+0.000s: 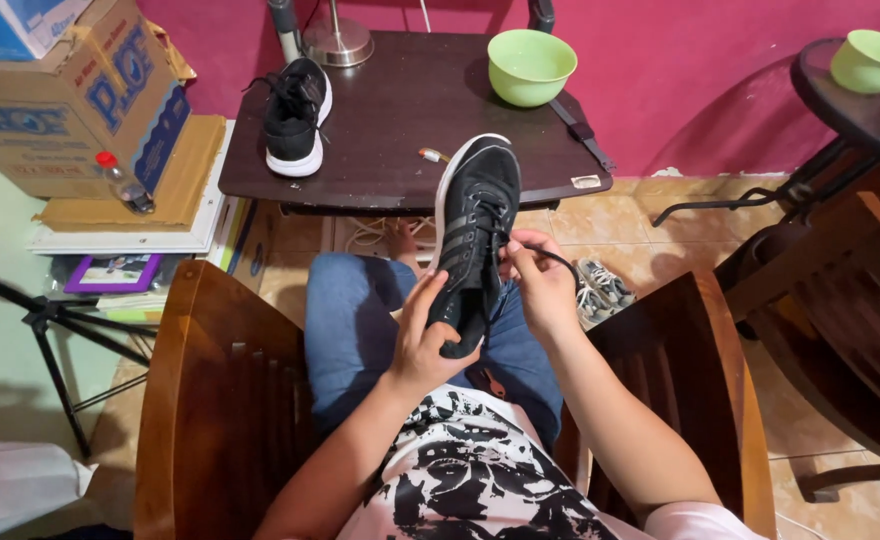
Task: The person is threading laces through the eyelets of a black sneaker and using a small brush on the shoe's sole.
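Over the lap, the black sneaker (472, 235) points its toe away toward the dark worktop (400, 120), long axis nearly upright, the left hand (422, 345) wrapped around its heel while the right hand (540, 280) fingers pinch a black lace (560, 260).

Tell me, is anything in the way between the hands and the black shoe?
Nothing visible is. The left hand already grips the heel end of the black shoe above the lap, and the right hand pinches its black lace right beside it.
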